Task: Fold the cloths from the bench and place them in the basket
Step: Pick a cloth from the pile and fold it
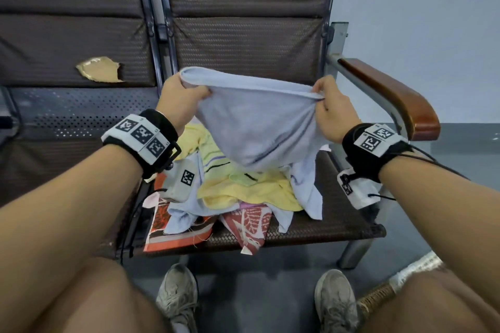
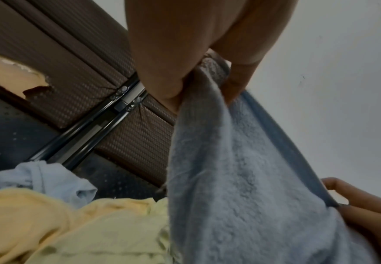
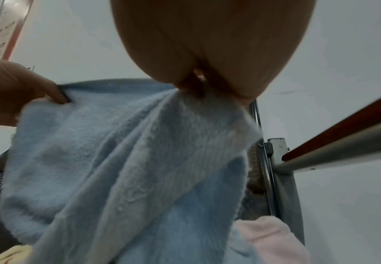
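While both the left hand (image 1: 180,100) and right hand (image 1: 334,113) pinch the light blue towel's (image 1: 257,127) top edge, pull it taut. Keep the hem clear of the pile (image 1: 238,192) at 6 o'clock

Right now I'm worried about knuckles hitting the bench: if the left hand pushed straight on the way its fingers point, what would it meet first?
Probably the brown padded backrest. The left hand grips the light blue towel and points up toward it; depth is unclear.
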`<state>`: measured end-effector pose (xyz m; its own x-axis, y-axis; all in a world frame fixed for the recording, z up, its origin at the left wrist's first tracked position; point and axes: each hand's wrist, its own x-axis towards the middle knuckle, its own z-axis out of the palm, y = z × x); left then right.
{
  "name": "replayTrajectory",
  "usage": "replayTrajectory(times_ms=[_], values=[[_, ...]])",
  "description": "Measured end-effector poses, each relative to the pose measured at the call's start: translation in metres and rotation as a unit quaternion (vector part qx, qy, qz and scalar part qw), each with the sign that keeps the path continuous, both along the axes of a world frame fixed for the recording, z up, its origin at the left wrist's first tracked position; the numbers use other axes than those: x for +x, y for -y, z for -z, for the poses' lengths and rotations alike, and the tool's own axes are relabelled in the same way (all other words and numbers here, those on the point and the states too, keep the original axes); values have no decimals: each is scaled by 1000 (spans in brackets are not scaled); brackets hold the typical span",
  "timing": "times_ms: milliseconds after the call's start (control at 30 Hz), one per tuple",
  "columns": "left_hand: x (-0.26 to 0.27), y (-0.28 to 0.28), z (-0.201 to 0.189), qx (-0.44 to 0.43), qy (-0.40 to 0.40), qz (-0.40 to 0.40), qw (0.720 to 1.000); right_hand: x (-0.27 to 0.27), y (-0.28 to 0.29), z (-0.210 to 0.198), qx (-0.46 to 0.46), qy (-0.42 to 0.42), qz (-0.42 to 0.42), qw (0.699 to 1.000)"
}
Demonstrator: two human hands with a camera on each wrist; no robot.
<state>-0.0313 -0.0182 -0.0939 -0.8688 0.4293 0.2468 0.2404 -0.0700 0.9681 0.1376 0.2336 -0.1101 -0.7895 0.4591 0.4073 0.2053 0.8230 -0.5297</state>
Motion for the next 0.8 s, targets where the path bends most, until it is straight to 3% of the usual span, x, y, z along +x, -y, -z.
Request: replayTrajectory(times_ms=[100,200,267,400,567,700,800], values=[[-6,0,-19,-30,-29,-31,999,-1,-7,-23,-7,1,-5,1000],[-12,1,-43,-71,-118,-88,987,0,-7,-44,162,106,20,981],[-14,3,-59,-75,-176,-127,973,1,-6,-56,207,113,34,971],[-24,12,-77,-112,-207,-148,961,7,-13,-79,123,49,8,991],[-24,9,-88,-118,-181,-160,963,9,-9,-97,44,75,-6,996],[-23,5,-93,-110,-158,-153,969,5,-6,-106,142,88,60,984],[-27,8,-90,-156,-197,-135,958,9,-8,-109,205,95,83,971]])
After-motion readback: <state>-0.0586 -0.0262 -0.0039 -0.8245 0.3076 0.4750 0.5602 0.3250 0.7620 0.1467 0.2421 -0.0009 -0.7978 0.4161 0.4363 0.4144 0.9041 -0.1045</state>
